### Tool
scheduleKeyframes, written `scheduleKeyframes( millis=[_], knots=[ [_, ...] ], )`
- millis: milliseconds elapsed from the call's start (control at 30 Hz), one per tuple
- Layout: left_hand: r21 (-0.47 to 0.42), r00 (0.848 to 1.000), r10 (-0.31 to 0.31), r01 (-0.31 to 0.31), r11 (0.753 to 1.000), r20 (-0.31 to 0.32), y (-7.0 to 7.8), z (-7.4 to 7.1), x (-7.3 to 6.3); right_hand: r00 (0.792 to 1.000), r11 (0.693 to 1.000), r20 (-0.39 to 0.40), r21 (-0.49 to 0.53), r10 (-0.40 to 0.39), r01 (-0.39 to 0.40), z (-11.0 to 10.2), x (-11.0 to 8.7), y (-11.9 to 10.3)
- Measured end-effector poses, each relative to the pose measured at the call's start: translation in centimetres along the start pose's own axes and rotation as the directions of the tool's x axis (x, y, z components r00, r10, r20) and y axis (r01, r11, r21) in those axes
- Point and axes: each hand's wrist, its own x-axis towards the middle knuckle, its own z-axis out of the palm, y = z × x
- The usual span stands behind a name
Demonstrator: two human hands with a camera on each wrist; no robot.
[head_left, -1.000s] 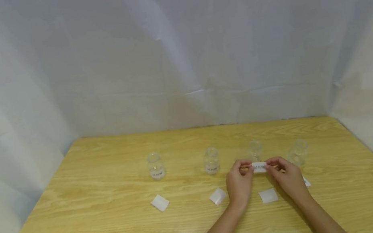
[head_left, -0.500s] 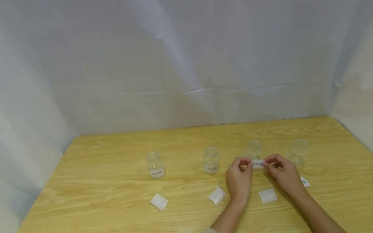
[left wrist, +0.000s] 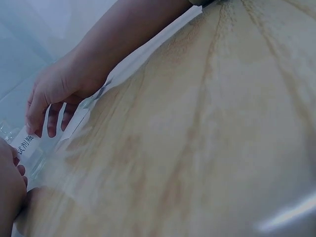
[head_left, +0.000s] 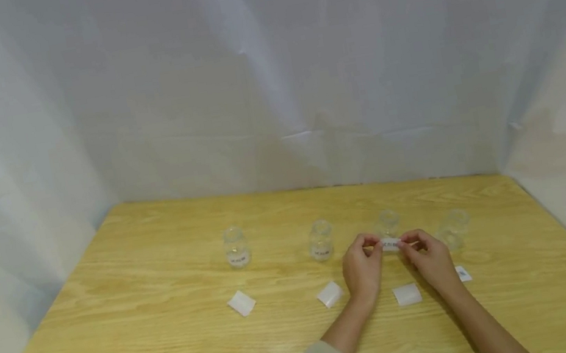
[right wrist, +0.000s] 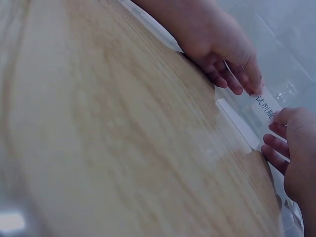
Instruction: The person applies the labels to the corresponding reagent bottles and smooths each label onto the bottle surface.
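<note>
Between both hands is a white label (head_left: 390,244) with dark printed characters, held by its two ends in front of a clear glass bottle (head_left: 388,220). My left hand (head_left: 362,269) pinches the left end between thumb and fingertips. At the right end, my right hand (head_left: 432,261) pinches it likewise. The right wrist view shows the label (right wrist: 265,104) stretched flat, with the bottle (right wrist: 285,91) close behind; whether they touch I cannot tell. A white backing piece (head_left: 407,294) lies on the table below the hands.
Two bottles, one at far left (head_left: 236,248) and one left of the hands (head_left: 321,241), bear similar labels. Another bottle (head_left: 452,230) stands at right, behind a printed white piece (head_left: 463,273). White pieces (head_left: 242,303) (head_left: 330,294) lie on the wooden table (head_left: 145,322). White sheeting surrounds it.
Both hands have moved slightly forward with the label, bringing it closer to the bottle behind. Their pinch on its ends is kept. Bottles and white pieces on the table stay put.
</note>
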Motion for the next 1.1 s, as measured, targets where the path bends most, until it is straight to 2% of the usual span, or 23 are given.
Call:
scheduleKeyframes(
  millis=[300,867,1100],
  knots=[
    [0.019,1.000,-0.008,0.008,1.000,-0.004,-0.14,-0.14,0.14,0.999,0.999,-0.025,-0.003,-0.040,0.040,0.45,0.00,0.11],
    [0.033,1.000,-0.018,0.018,0.999,-0.010,-0.12,-0.03,0.04,0.999,1.000,-0.029,0.013,-0.021,0.021,0.59,-0.24,0.00],
    [0.034,1.000,-0.012,0.012,0.999,-0.011,-0.10,0.00,-0.02,0.999,1.000,-0.030,-0.014,-0.020,0.019,0.64,-0.11,0.19]
  ],
)
